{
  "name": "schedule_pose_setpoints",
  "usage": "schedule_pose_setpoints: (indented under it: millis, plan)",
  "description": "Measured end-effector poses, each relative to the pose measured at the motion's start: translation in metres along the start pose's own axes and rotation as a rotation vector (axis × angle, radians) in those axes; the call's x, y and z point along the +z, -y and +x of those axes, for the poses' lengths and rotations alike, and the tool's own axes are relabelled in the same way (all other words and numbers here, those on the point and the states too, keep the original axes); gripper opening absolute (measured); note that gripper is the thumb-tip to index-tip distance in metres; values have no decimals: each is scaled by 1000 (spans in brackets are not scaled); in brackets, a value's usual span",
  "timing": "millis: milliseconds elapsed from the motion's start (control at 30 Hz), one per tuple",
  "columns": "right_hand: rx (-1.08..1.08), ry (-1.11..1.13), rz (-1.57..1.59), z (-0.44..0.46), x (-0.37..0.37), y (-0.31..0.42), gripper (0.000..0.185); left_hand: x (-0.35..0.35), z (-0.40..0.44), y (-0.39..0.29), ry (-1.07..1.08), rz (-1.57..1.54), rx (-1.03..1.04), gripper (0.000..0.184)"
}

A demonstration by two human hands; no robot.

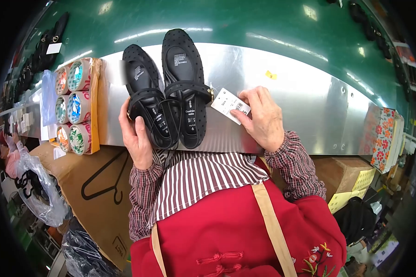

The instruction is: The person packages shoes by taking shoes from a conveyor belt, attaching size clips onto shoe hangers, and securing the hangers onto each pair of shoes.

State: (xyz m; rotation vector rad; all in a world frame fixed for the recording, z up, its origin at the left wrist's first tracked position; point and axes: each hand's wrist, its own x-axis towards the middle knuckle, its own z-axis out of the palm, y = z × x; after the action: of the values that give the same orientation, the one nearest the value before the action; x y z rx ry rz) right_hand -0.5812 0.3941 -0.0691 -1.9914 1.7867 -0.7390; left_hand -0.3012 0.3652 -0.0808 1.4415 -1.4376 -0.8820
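Two black flat shoes with dotted uppers and ankle straps lie side by side on the metal surface, toes pointing away from me. My left hand rests against the outer side of the left shoe, near its heel and strap, fingers apart. The right shoe shows white print on its insole. A white price tag with a barcode hangs by the right shoe's strap buckle. My right hand pinches that tag at its right edge between thumb and fingers.
To the left stands a pack of several tape rolls. More black shoes sit at the far left of the green table. A floral box is at the right; a cardboard box with a black hanger is lower left.
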Motion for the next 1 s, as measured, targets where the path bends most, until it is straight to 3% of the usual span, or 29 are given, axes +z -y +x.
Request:
schedule_pose_setpoints:
  millis: [267,367,667,733,833,867,933,967,1000]
  plan:
    - [-21,10,82,2,-11,-7,27,0,0,1,-2,-18,-11,44]
    - [27,-174,21,11,-31,-39,24,-2,-1,3,3,-14,-14,44]
    - [37,-142,-66,49,-45,-86,45,-1,0,2,-19,63,11,45]
    - [28,-120,-45,60,-43,-91,40,-1,0,2,0,-2,-12,45]
    - [-67,-86,-65,76,-37,-101,19,-1,2,-5,35,-4,-16,46]
    - [6,-65,-14,80,-37,-98,15,-4,4,-10,42,48,-6,46]
    - [-52,-113,119,93,-26,-109,11,-13,1,-1,18,-79,-37,47]
    - [-43,-202,108,96,-24,-103,8,-25,-3,-6,13,130,38,47]
    - [62,-206,209,102,-22,-103,10,-32,-10,-3,-53,-14,31,47]
